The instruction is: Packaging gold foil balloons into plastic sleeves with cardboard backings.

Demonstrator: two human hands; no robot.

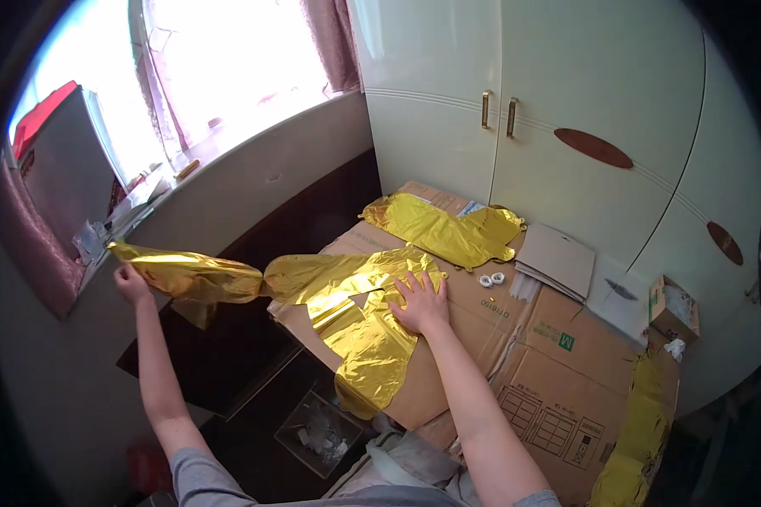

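A deflated gold foil balloon [372, 367] lies partly on flattened cardboard [473, 363] in front of me. At the far left, my left hand [132, 284] is closed on one end of the balloon and holds it raised past the cardboard's edge. Between that hand and the cardboard, the foil narrows to a pinched, bunched spot. My right hand [420, 302] rests on the balloon with its fingers spread, pressing it against the cardboard. Behind it lies another flat gold foil balloon [440, 226], apart from both hands.
Two small white rolls [491, 280] sit right of the balloons, near folded cardboard sheets [556, 260]. An open small box [673, 308] stands at the right. More gold foil [638, 439] hangs along the right edge. Below left is a bin [320, 435] with clear plastic scraps. Cream cabinets [583, 68] stand behind.
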